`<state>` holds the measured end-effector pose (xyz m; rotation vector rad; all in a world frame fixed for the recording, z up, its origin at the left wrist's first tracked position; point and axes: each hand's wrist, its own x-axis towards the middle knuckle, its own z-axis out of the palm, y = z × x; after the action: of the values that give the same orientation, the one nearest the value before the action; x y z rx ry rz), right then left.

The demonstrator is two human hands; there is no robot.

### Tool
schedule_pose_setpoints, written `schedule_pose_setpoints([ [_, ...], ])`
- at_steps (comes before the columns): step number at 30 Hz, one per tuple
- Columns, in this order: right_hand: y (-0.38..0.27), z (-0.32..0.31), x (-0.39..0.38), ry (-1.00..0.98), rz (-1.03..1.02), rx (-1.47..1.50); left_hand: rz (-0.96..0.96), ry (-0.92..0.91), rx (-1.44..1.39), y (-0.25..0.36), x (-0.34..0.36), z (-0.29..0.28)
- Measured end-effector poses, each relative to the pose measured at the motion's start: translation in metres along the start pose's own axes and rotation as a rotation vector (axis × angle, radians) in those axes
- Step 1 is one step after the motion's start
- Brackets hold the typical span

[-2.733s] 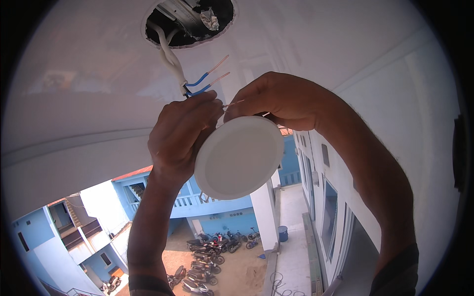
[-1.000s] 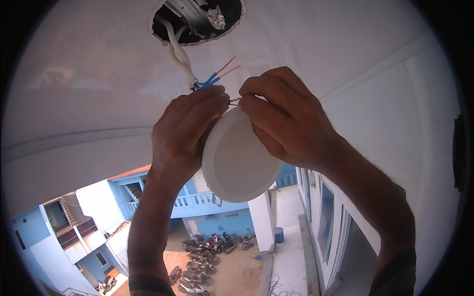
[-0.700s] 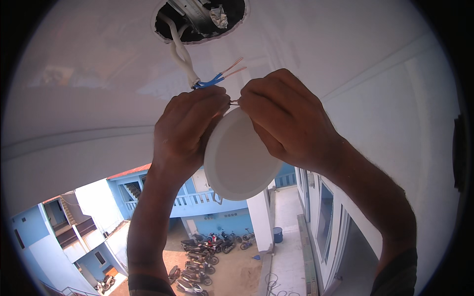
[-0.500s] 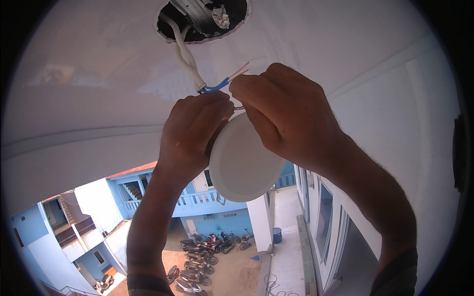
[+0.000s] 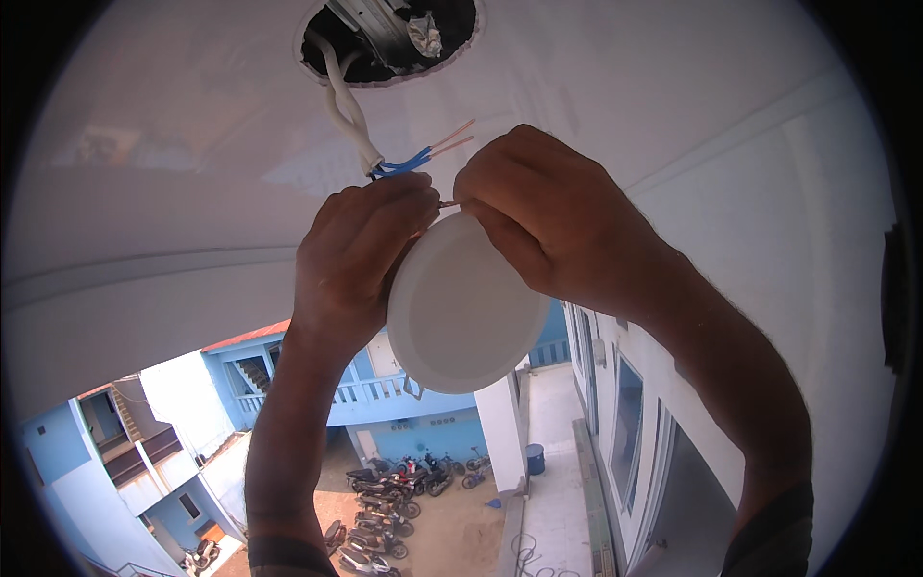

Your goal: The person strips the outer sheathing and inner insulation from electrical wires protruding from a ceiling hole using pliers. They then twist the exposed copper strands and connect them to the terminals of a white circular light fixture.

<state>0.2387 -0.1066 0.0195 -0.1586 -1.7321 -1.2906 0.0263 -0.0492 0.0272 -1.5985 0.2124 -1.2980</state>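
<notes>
Two white cables (image 5: 348,120) hang from a round hole in the ceiling. From their ends come blue wires (image 5: 408,164) with two bare copper tips, which stick out freely above my hands. Below them my left hand (image 5: 356,255) is closed in a pinch on a wire. A short bare copper wire (image 5: 448,204), seemingly twisted, spans the gap between my fingertips. My right hand (image 5: 543,216) pinches the other end of this copper. A round white ceiling light (image 5: 466,313) hangs face toward me just under both hands; its upper edge and back are hidden.
The ceiling hole (image 5: 392,65) has a ragged rim, with a metal channel and crumpled foil inside. White wall and windows (image 5: 630,423) stand to the right. Far below, several parked motorcycles (image 5: 389,510), a blue barrel (image 5: 536,459) and blue buildings (image 5: 413,433) show.
Both hands, the wires and the light sit slightly farther left in view. My right hand has come away from the blue wires' copper tips, which now show more fully. Both pinches on the lower copper continue.
</notes>
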Motion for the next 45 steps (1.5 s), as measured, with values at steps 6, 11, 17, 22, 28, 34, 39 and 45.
schedule_pose_setpoints([
  [6, -0.004, 0.004, 0.000, 0.032, 0.073, 0.029, 0.015, -0.001, -0.004, -0.002, -0.003, 0.003],
  [11, -0.010, -0.004, 0.027, -0.097, 0.704, 0.391, 0.019, 0.014, 0.013, -0.001, -0.006, 0.002],
  [17, -0.001, -0.007, 0.022, -0.151, 0.385, 0.208, 0.006, -0.003, 0.011, -0.004, -0.004, -0.007],
  [22, 0.016, -0.016, 0.015, -0.058, -0.249, -0.162, -0.035, 0.056, -0.047, -0.005, -0.003, -0.006],
  [28, 0.028, -0.019, 0.029, -0.098, -0.464, -0.261, -0.078, 0.069, -0.099, -0.007, -0.005, -0.004],
  [34, 0.026, -0.020, 0.039, -0.179, -0.464, -0.274, -0.050, 0.071, -0.110, -0.007, -0.002, -0.001],
  [39, 0.002, -0.025, 0.048, -0.381, 0.171, 0.081, -0.014, 0.099, -0.071, -0.007, 0.002, 0.002],
  [45, -0.013, -0.032, 0.069, -0.550, 0.748, 0.237, 0.010, 0.103, -0.040, -0.013, -0.003, 0.010],
])
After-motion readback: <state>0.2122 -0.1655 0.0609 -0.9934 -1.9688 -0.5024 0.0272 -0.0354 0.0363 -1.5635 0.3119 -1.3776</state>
